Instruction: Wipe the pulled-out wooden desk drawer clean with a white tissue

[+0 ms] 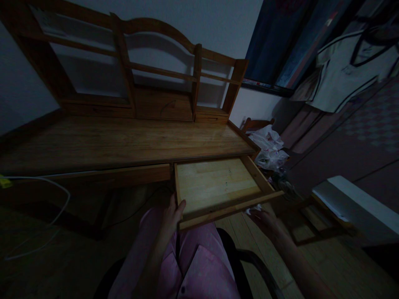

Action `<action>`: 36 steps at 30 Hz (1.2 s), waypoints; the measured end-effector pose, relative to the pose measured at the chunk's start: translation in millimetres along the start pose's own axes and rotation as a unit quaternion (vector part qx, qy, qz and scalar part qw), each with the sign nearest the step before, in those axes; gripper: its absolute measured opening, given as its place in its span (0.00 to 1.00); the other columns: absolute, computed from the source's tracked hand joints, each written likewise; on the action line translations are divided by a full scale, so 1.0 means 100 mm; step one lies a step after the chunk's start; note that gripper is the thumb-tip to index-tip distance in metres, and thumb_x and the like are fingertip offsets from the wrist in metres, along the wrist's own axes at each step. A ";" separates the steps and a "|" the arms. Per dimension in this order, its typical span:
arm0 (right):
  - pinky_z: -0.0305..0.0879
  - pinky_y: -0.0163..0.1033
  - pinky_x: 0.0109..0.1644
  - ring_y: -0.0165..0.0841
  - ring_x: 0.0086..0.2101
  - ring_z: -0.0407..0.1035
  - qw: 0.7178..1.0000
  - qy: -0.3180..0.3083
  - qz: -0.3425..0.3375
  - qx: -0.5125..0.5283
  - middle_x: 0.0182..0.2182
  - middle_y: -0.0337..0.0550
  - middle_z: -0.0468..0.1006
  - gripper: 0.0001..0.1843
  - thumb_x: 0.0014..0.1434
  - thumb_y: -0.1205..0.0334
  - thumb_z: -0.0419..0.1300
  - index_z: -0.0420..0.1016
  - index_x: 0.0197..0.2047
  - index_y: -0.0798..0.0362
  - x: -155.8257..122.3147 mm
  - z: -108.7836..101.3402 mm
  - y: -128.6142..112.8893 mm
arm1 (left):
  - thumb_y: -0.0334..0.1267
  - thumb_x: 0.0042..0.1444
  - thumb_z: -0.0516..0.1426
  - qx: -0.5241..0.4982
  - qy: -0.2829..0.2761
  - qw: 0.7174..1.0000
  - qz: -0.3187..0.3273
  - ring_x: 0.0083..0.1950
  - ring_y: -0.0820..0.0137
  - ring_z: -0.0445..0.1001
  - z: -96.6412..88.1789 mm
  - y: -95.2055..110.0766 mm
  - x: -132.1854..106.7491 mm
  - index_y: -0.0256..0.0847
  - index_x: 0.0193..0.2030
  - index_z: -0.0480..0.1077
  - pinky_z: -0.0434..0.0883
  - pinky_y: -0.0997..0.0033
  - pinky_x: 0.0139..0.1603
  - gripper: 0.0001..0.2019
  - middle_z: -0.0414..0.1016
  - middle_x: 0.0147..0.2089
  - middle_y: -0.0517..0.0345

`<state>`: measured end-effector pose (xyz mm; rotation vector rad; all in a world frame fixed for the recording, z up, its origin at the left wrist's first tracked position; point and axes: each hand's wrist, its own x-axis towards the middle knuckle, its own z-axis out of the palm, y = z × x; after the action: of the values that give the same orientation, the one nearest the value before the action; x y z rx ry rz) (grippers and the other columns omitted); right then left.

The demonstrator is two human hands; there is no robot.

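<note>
Open drawer (218,180) projecting from beneath the front edge of the tabletop (124,141), toward its right corner. The left hand (170,216) is clamped on the drawer's left wall near the front corner, thumb on the inner side. The right hand (264,222), fingers closed on a white wad (257,207), lies just beside the drawer's front, near its right end. A shelf (162,72) lines the tabletop's back edge.

1. The shelf unit (161,71) stands on the desk (140,139), along its back edge.
2. Before the desk's right part is the pulled-out drawer (218,182).
3. The left hand (172,215) is on the drawer's left side; the right hand (264,219) is by its front, near the right end.
4. Plastic bags (268,139) lie right of the desk.
</note>
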<state>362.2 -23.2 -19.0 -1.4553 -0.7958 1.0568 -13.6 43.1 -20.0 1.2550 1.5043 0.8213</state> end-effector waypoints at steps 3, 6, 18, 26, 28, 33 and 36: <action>0.75 0.50 0.47 0.42 0.36 0.77 0.999 -0.013 0.045 0.018 0.29 0.42 0.81 0.13 0.36 0.64 0.69 0.75 0.29 0.53 -0.03 0.05 0.00 | 0.55 0.61 0.49 -0.009 -0.002 1.000 -0.003 0.50 0.59 0.80 0.00 0.02 -0.02 0.38 0.71 0.50 0.74 0.66 0.46 0.36 0.75 0.58 0.43; 0.74 0.48 0.49 0.42 0.40 0.77 0.995 -0.021 0.085 0.046 0.33 0.42 0.82 0.13 0.37 0.66 0.69 0.76 0.31 0.53 -0.03 0.05 0.02 | 0.55 0.60 0.50 -0.023 0.001 1.000 0.010 0.50 0.59 0.79 -0.01 0.03 -0.03 0.39 0.70 0.52 0.74 0.67 0.45 0.35 0.76 0.58 0.44; 0.75 0.47 0.51 0.41 0.40 0.77 0.997 -0.033 0.049 0.051 0.33 0.42 0.82 0.11 0.42 0.67 0.67 0.75 0.32 0.51 -0.17 0.16 -0.12 | 0.53 0.59 0.50 -0.016 0.014 1.000 0.001 0.41 0.60 0.81 0.00 0.13 -0.09 0.38 0.66 0.58 0.74 0.64 0.43 0.32 0.80 0.50 0.46; 0.74 0.49 0.49 0.42 0.37 0.77 0.997 -0.009 0.066 0.037 0.31 0.43 0.82 0.10 0.40 0.67 0.67 0.77 0.30 0.52 -0.20 0.16 -0.24 | 0.53 0.59 0.50 -0.003 0.020 1.000 0.006 0.53 0.58 0.78 0.01 0.11 -0.06 0.39 0.66 0.58 0.73 0.64 0.49 0.32 0.77 0.57 0.45; 0.73 0.50 0.49 0.43 0.38 0.78 0.997 0.004 0.066 0.029 0.31 0.43 0.83 0.09 0.40 0.65 0.67 0.77 0.29 0.51 -0.22 0.14 -0.26 | 0.52 0.59 0.50 0.001 0.021 1.000 -0.004 0.49 0.58 0.80 0.01 0.11 -0.05 0.38 0.68 0.56 0.74 0.65 0.46 0.33 0.77 0.56 0.45; 0.71 0.51 0.51 0.44 0.42 0.77 0.998 0.001 0.061 0.008 0.35 0.45 0.83 0.12 0.42 0.60 0.69 0.79 0.33 0.52 -0.33 0.18 -0.28 | 0.54 0.59 0.50 -0.002 0.017 1.000 -0.004 0.48 0.59 0.80 0.01 0.08 -0.03 0.39 0.69 0.54 0.74 0.65 0.46 0.34 0.78 0.56 0.46; 0.71 0.50 0.51 0.43 0.42 0.77 0.998 -0.018 0.065 0.016 0.36 0.46 0.83 0.13 0.42 0.59 0.70 0.80 0.34 0.52 -0.40 0.28 -0.29 | 0.55 0.59 0.51 -0.014 0.007 1.000 0.008 0.53 0.57 0.78 0.01 0.04 -0.01 0.41 0.68 0.55 0.73 0.63 0.49 0.33 0.76 0.57 0.46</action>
<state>323.5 -44.4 16.9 -1.4798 -0.7147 1.1914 -11.8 42.9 -16.5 1.2452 1.4906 0.8593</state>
